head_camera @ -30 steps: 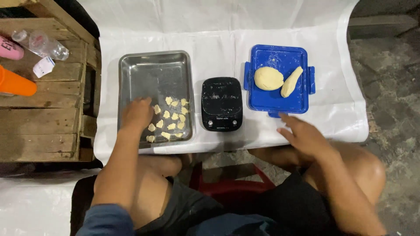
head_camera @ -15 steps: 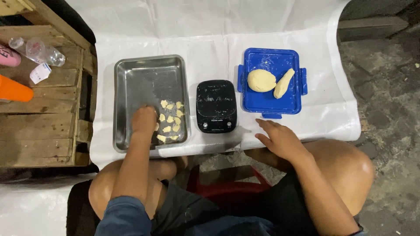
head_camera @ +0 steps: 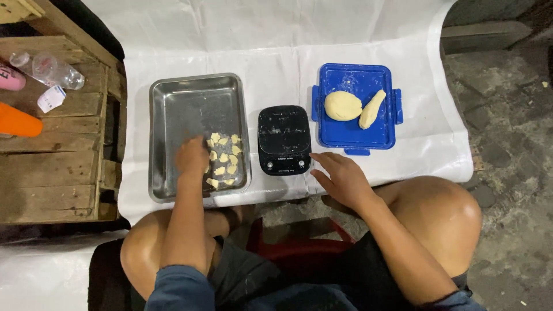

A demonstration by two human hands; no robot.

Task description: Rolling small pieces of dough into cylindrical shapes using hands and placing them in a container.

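Silver-grey metal tray (head_camera: 173, 115) holding pale yellow dough pieces (head_camera: 223, 158). Black kitchen scale (head_camera: 283, 140) dusted with faint white specks. Bright blue plastic lid (head_camera: 368, 131), smeared whitish, carrying a pale cream dough ball (head_camera: 342, 106) and a cream dough roll (head_camera: 372, 109). White sheet (head_camera: 276, 52) beneath. Brown wooden crate (head_camera: 52, 167) with an orange object (head_camera: 18, 120), a pink object (head_camera: 10, 78) and a clear bottle (head_camera: 50, 69). Red stool (head_camera: 299, 242); dark grey floor (head_camera: 507, 150).
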